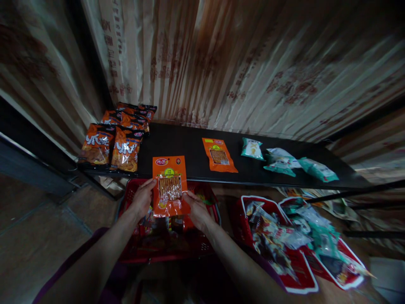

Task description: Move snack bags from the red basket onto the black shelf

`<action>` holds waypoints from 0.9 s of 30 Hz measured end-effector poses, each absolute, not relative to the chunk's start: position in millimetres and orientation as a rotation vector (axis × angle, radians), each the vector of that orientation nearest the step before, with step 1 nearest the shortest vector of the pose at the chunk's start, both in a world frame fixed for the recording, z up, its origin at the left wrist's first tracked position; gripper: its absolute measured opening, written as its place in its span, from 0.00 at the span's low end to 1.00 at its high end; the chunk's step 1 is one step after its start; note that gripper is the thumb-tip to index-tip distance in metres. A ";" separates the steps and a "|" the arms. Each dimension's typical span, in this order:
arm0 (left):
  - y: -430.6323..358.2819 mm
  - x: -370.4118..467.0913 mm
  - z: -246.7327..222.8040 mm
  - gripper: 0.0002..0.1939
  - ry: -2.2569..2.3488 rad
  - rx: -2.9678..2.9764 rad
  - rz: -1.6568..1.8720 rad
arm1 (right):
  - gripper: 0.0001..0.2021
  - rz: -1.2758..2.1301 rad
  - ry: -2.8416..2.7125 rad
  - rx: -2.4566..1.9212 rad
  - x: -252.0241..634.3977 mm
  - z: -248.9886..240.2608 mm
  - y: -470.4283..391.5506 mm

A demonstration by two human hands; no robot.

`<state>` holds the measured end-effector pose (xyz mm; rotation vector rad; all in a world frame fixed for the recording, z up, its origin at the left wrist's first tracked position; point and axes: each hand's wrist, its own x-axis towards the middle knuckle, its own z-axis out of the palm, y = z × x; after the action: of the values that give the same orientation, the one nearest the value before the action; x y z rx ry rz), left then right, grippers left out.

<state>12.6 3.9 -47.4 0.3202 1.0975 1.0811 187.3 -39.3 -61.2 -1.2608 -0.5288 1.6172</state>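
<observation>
Between my two hands is a flat orange snack packet (170,188) with a clear window showing rows of brown sticks. My left hand (144,197) pinches its left edge, and my right hand (196,209) grips the lower right edge. I hold it upright above a red basket (128,192) of mixed snack packets, in front of the shelf's edge. A similar orange packet (219,156) lies flat on the black shelf (180,141). To the left on that shelf, several orange-and-black snack bags (126,147) stand in rows.
Several small teal-and-white bags (253,148) lie on the shelf's right part. Below right, two red baskets with white rims (302,291) hold many packets. A patterned curtain (190,63) hangs behind the shelf, and a dark metal post (91,50) rises at its left end.
</observation>
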 end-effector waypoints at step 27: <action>-0.3 5.3 -41.2 0.09 1.059 0.439 0.956 | 0.16 1.635 -0.369 -1.218 186.9 -41.4 -34.2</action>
<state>5.3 -0.3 -41.2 0.4395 1.0590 0.9564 186.9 -34.2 -41.4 -1.2179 -0.3686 1.6354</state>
